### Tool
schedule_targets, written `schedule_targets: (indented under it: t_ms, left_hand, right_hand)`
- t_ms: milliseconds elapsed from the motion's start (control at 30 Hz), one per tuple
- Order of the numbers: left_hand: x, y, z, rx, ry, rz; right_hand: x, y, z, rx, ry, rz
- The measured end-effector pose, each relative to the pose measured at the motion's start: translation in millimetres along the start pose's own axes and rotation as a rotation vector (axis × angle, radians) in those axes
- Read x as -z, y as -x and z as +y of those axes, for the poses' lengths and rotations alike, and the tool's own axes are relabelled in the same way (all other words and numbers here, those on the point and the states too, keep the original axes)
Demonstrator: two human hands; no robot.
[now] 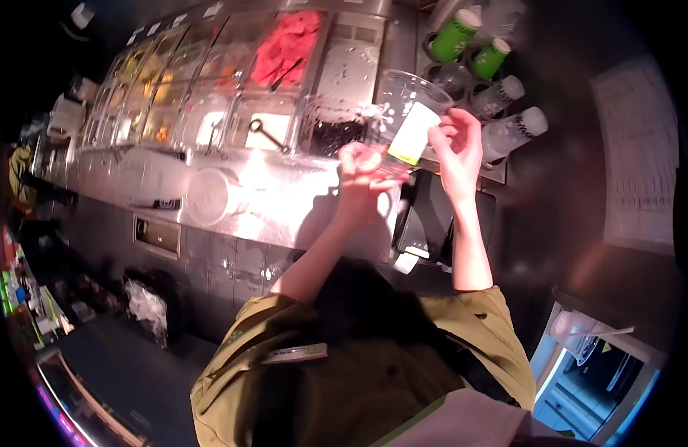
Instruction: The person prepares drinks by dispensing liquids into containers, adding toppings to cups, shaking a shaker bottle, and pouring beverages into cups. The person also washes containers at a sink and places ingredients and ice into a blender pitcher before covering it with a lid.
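Note:
A clear plastic cup (397,91) with a pale printed pattern is tilted above the steel counter, its wide rim toward the upper right. My left hand (361,170) grips the cup low down, with fingers curled around its near side. On the cup's face lies a white label (414,134) with a yellow-green strip at one end. At the label's right edge, my right hand (460,147) has its thumb on the label and its other fingers bent. Whether the label is fully stuck to the cup cannot be seen.
Left of the cup, a steel counter (273,197) carries clear food bins, one with pink pieces (288,46). A black-handled spoon (268,135) rests over a bin. A round translucent lid or tub (211,196) is nearer me. Green cups (455,37) stand in holders at the upper right.

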State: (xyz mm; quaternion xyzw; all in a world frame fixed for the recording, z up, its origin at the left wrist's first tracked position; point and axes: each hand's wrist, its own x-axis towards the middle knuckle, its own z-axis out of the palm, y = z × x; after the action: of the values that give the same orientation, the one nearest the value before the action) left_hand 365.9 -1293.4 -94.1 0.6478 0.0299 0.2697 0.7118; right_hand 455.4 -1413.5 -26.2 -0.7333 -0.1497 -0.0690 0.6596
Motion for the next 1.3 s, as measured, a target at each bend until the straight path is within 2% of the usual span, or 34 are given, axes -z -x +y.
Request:
schedule_targets:
  t_ms: [33,100,133,167,200,233,267,300,367,400,433,500,567,633,667,767,800,833,900,1000,1100,1133,1233,1300]
  left_hand:
    - [5.3,16.7,-19.6,-0.017,0.007,-0.070]
    - [14.1,61.9,-62.8,0.385,0.280,-0.239]
    - [22.0,77.0,-66.4,0.488,0.317,-0.216]
    - [33.7,80.1,-60.4,0.550,0.316,-0.176]
    - [45.3,82.9,-54.3,0.611,0.316,-0.134]
    - [54.6,68.8,-10.4,0.690,0.350,-0.065]
    - [63.2,64.3,14.0,0.769,0.384,0.003]
    - [71.2,69.9,13.2,0.745,0.368,0.051]
    - [83.2,76.1,9.5,0.686,0.334,0.143]
    - [86.7,80.6,11.5,0.646,0.308,0.166]
    - [89.8,85.2,14.2,0.602,0.282,0.189]
    - [98.7,95.3,20.5,0.550,0.238,0.209]
    - [108.7,99.7,24.7,0.524,0.212,0.212]
    - [117.1,102.7,24.8,0.470,0.151,0.246]
    - [120.7,105.0,24.1,0.442,0.124,0.266]
    - [131.9,104.2,15.5,0.684,0.262,0.360]
    - [137.8,107.2,2.3,0.727,0.392,0.326]
    - [143.7,110.4,-10.9,0.776,0.517,0.296]
    - [141.5,96.3,2.0,0.836,0.693,0.302]
    - [133.5,96.0,-13.4,0.803,0.617,0.426]
    - [127.5,92.2,-8.7,0.696,0.421,0.455]
    - [127.3,92.4,-9.7,0.683,0.416,0.467]
    - [128.0,94.5,-14.1,0.684,0.395,0.477]
    - [130.5,90.4,-12.9,0.717,0.375,0.469]
  right_hand:
    - [-4.4,11.6,1.9,-0.081,-0.107,-0.019]
    - [0.8,29.9,4.1,-0.699,-0.679,-0.233]
    - [-2.2,41.8,18.1,-0.645,-0.524,-0.323]
    - [-5.5,58.8,36.1,-0.480,-0.288,-0.357]
    - [-9.9,68.8,33.3,-0.451,-0.240,-0.510]
    - [-17.0,79.0,30.2,-0.425,-0.193,-0.660]
    - [-28.8,86.0,27.0,-0.350,-0.156,-0.632]
    - [-30.0,76.9,40.2,-0.225,0.157,-0.674]
    - [-50.5,59.4,54.6,-0.104,0.587,-0.339]
    - [-68.9,53.2,51.5,-0.136,0.869,-0.322]
    - [-86.7,49.8,58.3,-0.270,1.018,-0.446]
    - [-102.5,50.3,88.5,-0.174,1.038,-0.575]
    - [-105.6,34.9,104.7,-0.216,1.085,-0.627]
    - [-107.1,11.3,74.4,-0.190,1.166,-0.742]
    - [-106.7,-0.1,84.9,-0.129,1.230,-0.766]
    - [-106.5,-30.2,100.7,0.049,1.338,-0.780]
    - [-115.3,-37.0,68.3,0.019,1.388,-0.809]
    - [-117.6,-43.5,64.9,0.134,1.437,-0.796]
    - [-114.6,-57.5,72.2,0.745,1.492,-0.986]
    - [-122.5,-63.1,92.5,1.290,1.399,-1.102]
    - [-127.3,-67.4,94.4,1.362,1.475,-1.245]
    - [-121.9,-66.6,90.4,1.316,1.536,-1.262]
    - [-115.3,-59.6,83.8,0.807,1.503,-1.430]
    - [-122.4,-58.4,76.8,0.556,1.448,-1.419]
